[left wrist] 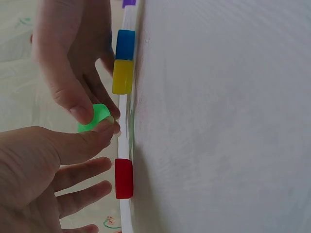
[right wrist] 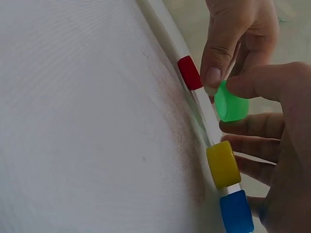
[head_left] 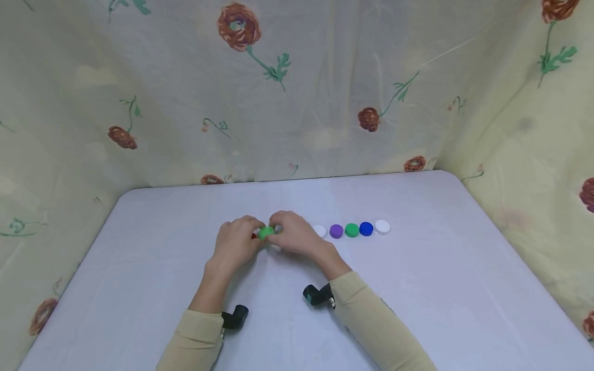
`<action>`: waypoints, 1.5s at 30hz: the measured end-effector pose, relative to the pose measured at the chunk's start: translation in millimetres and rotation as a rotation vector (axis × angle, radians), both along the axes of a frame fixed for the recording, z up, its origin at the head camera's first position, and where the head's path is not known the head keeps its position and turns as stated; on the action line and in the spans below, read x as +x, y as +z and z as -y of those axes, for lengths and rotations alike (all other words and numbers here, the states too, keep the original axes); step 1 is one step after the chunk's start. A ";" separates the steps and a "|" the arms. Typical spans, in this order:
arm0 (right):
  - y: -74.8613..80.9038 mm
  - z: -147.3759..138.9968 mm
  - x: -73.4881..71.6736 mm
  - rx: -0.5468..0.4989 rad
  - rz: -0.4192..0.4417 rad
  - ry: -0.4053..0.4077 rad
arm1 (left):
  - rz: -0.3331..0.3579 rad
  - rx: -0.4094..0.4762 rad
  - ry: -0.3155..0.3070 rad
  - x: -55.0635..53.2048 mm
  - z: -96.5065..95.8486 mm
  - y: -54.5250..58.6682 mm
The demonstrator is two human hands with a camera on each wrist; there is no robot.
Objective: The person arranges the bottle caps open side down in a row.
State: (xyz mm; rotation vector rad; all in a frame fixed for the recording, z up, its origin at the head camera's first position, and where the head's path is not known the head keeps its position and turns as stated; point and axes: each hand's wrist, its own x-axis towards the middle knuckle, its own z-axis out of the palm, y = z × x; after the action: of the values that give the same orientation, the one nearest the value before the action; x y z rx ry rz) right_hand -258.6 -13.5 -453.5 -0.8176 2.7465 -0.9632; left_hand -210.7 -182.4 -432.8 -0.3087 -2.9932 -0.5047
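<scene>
A light green bottle cap (head_left: 266,232) is held up between the two hands, slightly above the white table. My left hand (head_left: 234,242) pinches its left edge, the thumb showing against the cap in the left wrist view. From the other side my right hand (head_left: 297,234) holds it between thumb and index finger. Beside the left hand, a red cap (left wrist: 124,178) rests on the table. A yellow cap (right wrist: 223,164) and a blue cap (right wrist: 237,212) sit side by side beneath the right hand's other fingers; that hand hides them in the head view.
The row continues to the right with a white cap (head_left: 319,230), a purple cap (head_left: 336,231), a green cap (head_left: 352,230), a dark blue cap (head_left: 366,229) and another white cap (head_left: 382,226). A flowered curtain (head_left: 315,139) hangs behind the table (head_left: 287,340).
</scene>
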 end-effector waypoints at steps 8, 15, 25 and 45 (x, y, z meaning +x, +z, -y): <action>2.2 -1.8 -1.1 -0.055 0.036 0.008 | -0.035 -0.006 0.003 0.4 -0.1 0.2; 5.3 -5.6 -2.0 -0.107 0.054 0.008 | -0.052 -0.025 0.011 0.2 0.7 -0.9; 10.7 -7.1 -3.0 -0.069 0.015 0.026 | -0.037 -0.028 0.033 1.5 1.4 -0.1; 1.0 -5.7 -0.9 0.106 -0.282 0.089 | -0.029 -0.016 0.039 3.8 3.6 0.1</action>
State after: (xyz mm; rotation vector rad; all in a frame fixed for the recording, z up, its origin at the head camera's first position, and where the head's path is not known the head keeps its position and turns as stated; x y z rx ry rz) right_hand -259.5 -7.8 -452.5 -1.1243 2.9312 -0.7277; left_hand -207.0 -185.9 -432.7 -0.2564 -2.9704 -0.4688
